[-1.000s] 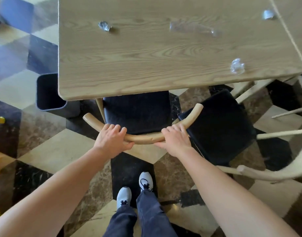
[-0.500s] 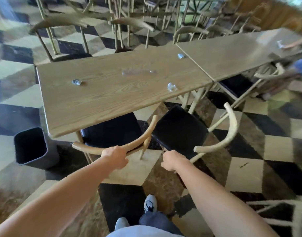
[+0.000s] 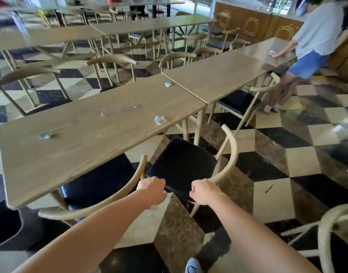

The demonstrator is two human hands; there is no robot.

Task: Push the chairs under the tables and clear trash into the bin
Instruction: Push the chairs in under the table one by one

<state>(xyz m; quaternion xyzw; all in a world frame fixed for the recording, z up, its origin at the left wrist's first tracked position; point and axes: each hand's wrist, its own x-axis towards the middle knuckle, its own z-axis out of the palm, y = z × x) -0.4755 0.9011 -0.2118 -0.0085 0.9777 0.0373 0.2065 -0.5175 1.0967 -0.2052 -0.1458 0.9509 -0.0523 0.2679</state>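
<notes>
A wooden table (image 3: 86, 146) carries trash: a crumpled foil wrapper (image 3: 44, 135), a clear plastic ball (image 3: 159, 120), a flat clear wrapper (image 3: 122, 111) and a small scrap (image 3: 167, 84). One black-seated chair (image 3: 98, 184) sits partly under the table, its curved backrest toward me. A second chair (image 3: 181, 164) stands out from the table, turned at an angle. My right hand (image 3: 203, 192) grips the near end of its curved backrest. My left hand (image 3: 152, 191) is curled at the seat's near corner, beside the first chair's backrest.
A dark bin (image 3: 5, 229) stands on the checkered floor at the table's left end. Another chair's backrest (image 3: 334, 223) is at lower right. A person (image 3: 310, 40) leans on the far table at right. A small scrap (image 3: 269, 188) lies on the floor. More tables and chairs stand behind.
My view has lifted and turned right. Both hands left the first chair's backrest; the right now holds the angled chair's backrest, and the left has come over beside it.
</notes>
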